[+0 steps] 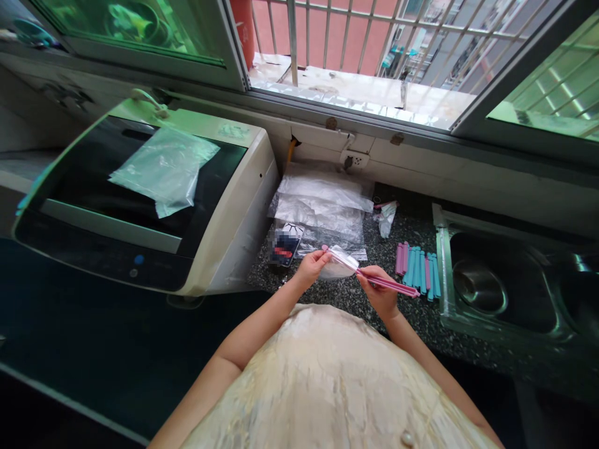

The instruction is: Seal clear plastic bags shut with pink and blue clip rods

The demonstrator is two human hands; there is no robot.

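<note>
Saw thin, crinkled, glossy plastic in the bags (322, 206), smooth plastic in the clips (412, 267), speckled stone-like surface on the desk (414, 219), shiny metal in the sink (448, 293), creased cloth in the garment (341, 380).

"How's the light on your feed?"

"Daylight, from the window (346, 111) ahead. The outside ledge (365, 84) is nearly burnt white, while my lower left sinks almost to black; that's probably floor (93, 330), though I can't swear to it."

"Any colour cast?"

"Green in the tinted pane (187, 31), and I get the same green across the back of the washing machine (236, 206)."

"Glare?"

"Pale shine on the plastic bags (322, 187) and the clear plastic piece (344, 259), plus glints along the sink (444, 274) rim."

"Sharpness?"

"Fair mid-frame. My corners go soft, and the wide lens stretches things there. Mosaic blocks hide part of a phone-like object (292, 236)."
</note>
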